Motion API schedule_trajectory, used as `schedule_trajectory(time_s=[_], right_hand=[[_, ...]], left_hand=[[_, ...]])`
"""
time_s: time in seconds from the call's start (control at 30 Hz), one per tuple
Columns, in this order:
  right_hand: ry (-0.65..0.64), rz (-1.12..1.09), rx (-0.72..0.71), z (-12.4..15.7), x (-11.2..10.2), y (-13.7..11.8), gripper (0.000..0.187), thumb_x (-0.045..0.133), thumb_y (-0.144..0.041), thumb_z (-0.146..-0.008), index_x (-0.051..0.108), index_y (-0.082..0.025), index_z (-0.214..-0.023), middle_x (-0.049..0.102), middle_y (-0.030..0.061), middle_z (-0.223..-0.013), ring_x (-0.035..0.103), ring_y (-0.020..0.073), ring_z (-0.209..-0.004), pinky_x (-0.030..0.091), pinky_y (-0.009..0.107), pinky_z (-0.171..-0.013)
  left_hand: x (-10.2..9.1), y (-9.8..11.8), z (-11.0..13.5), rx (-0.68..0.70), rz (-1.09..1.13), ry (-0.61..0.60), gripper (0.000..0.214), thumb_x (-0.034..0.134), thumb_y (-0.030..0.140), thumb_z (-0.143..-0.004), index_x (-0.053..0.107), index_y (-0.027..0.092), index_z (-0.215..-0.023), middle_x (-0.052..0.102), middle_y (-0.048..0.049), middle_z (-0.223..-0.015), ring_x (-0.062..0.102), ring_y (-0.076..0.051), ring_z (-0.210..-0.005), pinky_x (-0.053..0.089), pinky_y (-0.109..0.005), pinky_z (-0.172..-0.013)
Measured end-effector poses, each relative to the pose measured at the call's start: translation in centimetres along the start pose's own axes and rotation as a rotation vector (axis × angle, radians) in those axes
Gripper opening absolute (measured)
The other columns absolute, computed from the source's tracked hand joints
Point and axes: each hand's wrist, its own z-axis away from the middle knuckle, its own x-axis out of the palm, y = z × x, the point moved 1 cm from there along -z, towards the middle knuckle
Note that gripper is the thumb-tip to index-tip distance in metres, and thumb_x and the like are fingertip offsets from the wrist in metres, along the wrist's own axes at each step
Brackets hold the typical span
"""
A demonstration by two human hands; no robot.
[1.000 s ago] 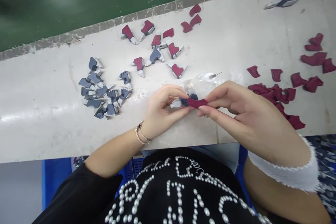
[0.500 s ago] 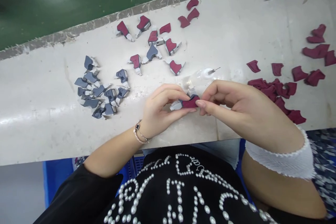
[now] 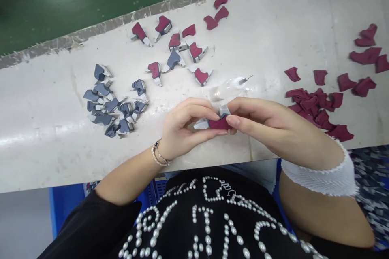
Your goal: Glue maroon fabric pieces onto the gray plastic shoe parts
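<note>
We see the left hand [image 3: 185, 125] and right hand [image 3: 261, 121] closed narrowly on one small grey-and-white plastic part [image 3: 201, 124], held between them above the counter [image 3: 45, 113]. A maroon fabric piece [image 3: 219, 124] covers its middle. The part's long axis runs roughly sideways across our view: its white end pokes out to the left, past the left hand, while the maroon end lies nearer the right hand. A short pale tab [image 3: 224, 110] stands up between the hands. Just beyond them lies a clear plastic bottle [image 3: 226, 88] with a needle tip. Fingers hide much of the part, so we cannot tell whether the maroon piece is fixed down.
</note>
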Motion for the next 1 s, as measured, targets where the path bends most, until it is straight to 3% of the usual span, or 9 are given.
schedule_trajectory(time_s=[0.3, 0.53, 0.63, 0.77, 0.87, 1.0], right_hand=[[0.128, 0.134, -0.006, 0.0, 1.2, -0.1, 0.035, 0.044, -0.046, -0.104, 0.053, -0.022, -0.081, 0.054, -0.0007, -0.074, 0.052, 0.0147, -0.067, 0.039, 0.031, -0.058], [0.232, 0.36, -0.109, -0.2, 2.0, -0.1, 0.021, 0.042, -0.03, -0.104, 0.058, -0.017, -0.101, 0.062, 0.0014, -0.079, 0.057, 0.0149, -0.066, 0.041, 0.03, -0.058], [0.25, 0.486, -0.135, -0.4, 1.9, 0.2, 0.019, 0.045, -0.027, -0.104, 0.058, -0.014, -0.1, 0.058, 0.0, -0.073, 0.054, 0.0138, -0.06, 0.039, 0.03, -0.055], [0.214, 0.631, -0.218, -0.3, 1.7, 0.3, 0.023, 0.043, -0.027, -0.105, 0.059, -0.011, -0.103, 0.061, 0.0043, -0.078, 0.058, 0.0174, -0.066, 0.042, 0.031, -0.058], [0.157, 0.692, -0.301, 0.1, 1.5, 0.2, 0.027, 0.04, -0.029, -0.107, 0.06, -0.011, -0.104, 0.064, 0.0082, -0.086, 0.061, 0.0204, -0.075, 0.046, 0.033, -0.064], [0.077, 0.633, -0.381, 0.8, 1.0, -0.1, 0.025, 0.038, -0.023, -0.106, 0.06, -0.012, -0.102, 0.06, 0.0047, -0.082, 0.059, 0.0174, -0.074, 0.045, 0.03, -0.063]], left_hand=[[-0.1, -0.1, 0.3, -0.061, 0.051, 0.035, 0.036, 0.089, 0.016, -0.071, 0.07, 0.021, -0.101, 0.071, -0.0029, -0.095, 0.072, -0.014, -0.087, 0.064, -0.026, -0.077], [0.0, -0.3, 0.6, -0.142, 0.055, 0.11, 0.034, 0.088, 0.015, -0.072, 0.071, 0.024, -0.099, 0.072, -0.0005, -0.093, 0.072, -0.012, -0.09, 0.065, -0.024, -0.08], [0.1, -0.4, 0.9, -0.307, 0.044, 0.074, 0.031, 0.085, 0.022, -0.078, 0.068, 0.022, -0.104, 0.072, -0.0017, -0.101, 0.073, -0.013, -0.093, 0.065, -0.024, -0.081], [-0.2, -0.2, 0.7, -0.532, 0.047, -0.094, 0.028, 0.081, 0.031, -0.082, 0.069, 0.019, -0.104, 0.077, -0.0024, -0.095, 0.074, -0.013, -0.081, 0.064, -0.025, -0.077], [-0.5, 0.4, 0.3, -0.593, 0.117, -0.185, 0.019, 0.082, 0.029, -0.082, 0.072, 0.018, -0.092, 0.079, -0.0018, -0.087, 0.073, -0.012, -0.076, 0.062, -0.023, -0.071], [-0.6, 1.2, 0.1, -0.618, 0.243, -0.167, 0.02, 0.087, 0.021, -0.075, 0.07, 0.017, -0.085, 0.079, -0.0013, -0.085, 0.074, -0.012, -0.077, 0.061, -0.021, -0.07]])
